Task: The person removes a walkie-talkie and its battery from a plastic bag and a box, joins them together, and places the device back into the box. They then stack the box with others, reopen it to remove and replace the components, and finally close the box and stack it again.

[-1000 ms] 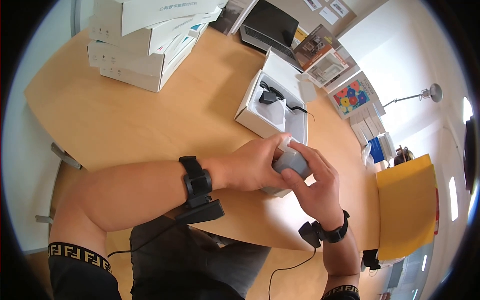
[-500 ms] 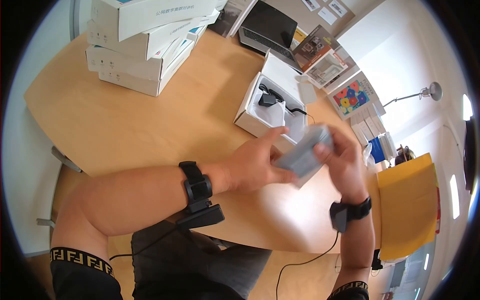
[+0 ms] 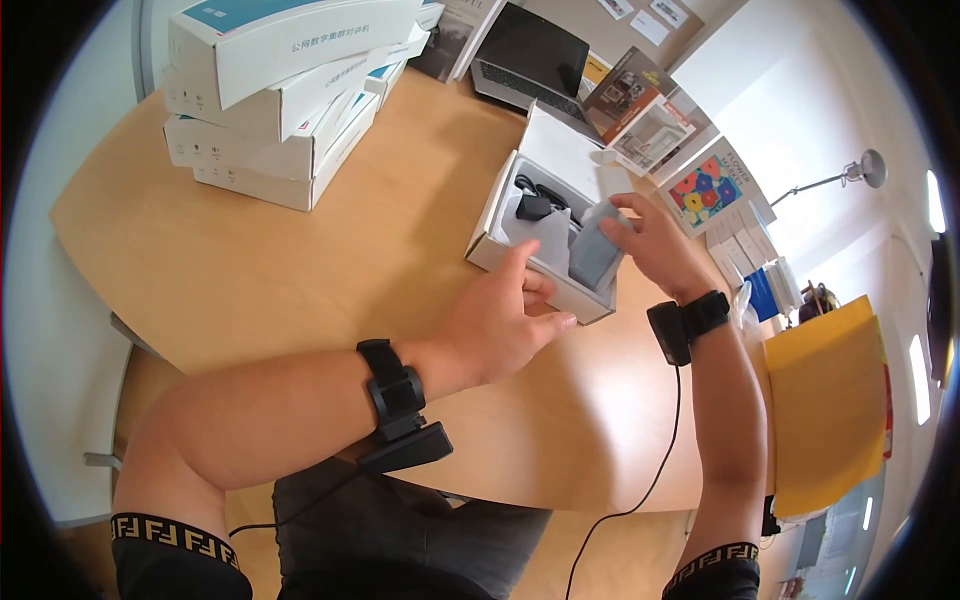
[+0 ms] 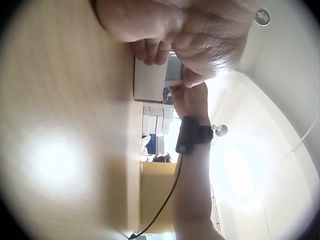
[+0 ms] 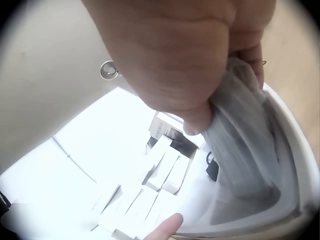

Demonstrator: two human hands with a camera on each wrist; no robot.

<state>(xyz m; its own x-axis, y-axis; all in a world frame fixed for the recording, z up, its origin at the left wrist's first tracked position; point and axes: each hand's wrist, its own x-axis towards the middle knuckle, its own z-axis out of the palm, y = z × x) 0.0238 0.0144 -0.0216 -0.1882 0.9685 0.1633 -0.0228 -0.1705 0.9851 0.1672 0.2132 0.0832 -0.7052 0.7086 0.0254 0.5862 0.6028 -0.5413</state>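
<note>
In the head view, the right hand [image 3: 660, 247] pinches the upper end of a grey wrapped item [image 3: 597, 250], whose lower end lies inside the open white box [image 3: 580, 301]. In the right wrist view the same item [image 5: 242, 150] looks sheathed in translucent plastic and rests tilted in the tray. The left hand [image 3: 497, 318] is at the box's near side, fingers relaxed and thumb spread, holding nothing; whether it touches the wall is unclear. A black adapter [image 3: 533, 207] and its cable sit in the box's other compartment.
Stacked white boxes [image 3: 250, 130] stand at the back left. Behind the open box are a laptop [image 3: 530, 62] and upright books [image 3: 650, 130]. A yellow folder [image 3: 828, 405] is at the right, and a cable trails from the right wrist camera.
The right hand has carried the grey item away from the left hand, forward into the box. The left hand has let go of it and now lies near the box's front wall.
</note>
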